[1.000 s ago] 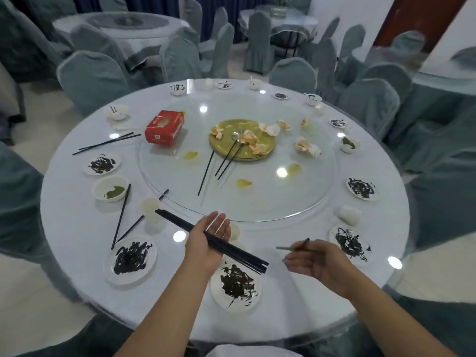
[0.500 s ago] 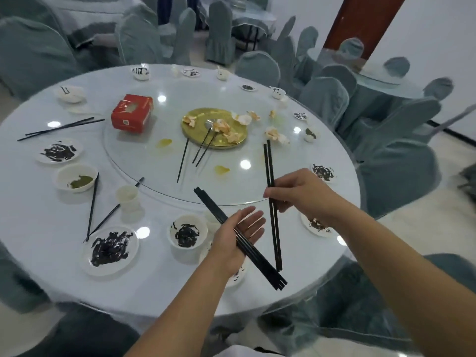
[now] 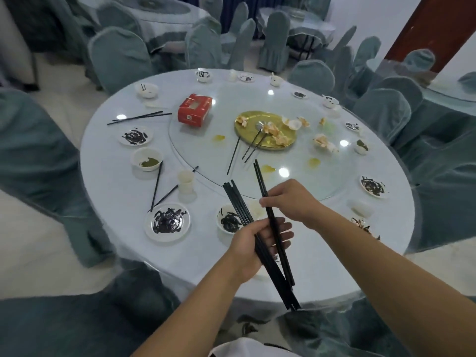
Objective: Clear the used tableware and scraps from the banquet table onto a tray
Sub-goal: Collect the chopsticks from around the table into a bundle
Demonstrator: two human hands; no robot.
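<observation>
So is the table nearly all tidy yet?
Not nearly. Done: the left hand holds a gathered bundle of black chopsticks. In hand: the right hand pinches another black pair. Left: loose black chopsticks, sauce-smeared white plates, the round gold plate of scraps.

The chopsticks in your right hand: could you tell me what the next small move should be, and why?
Probably lay the pair into the bundle in the left hand and close that grip. The right hand pinches the pair, which crosses the bundle over the left palm; more chopsticks lie on the table.
</observation>
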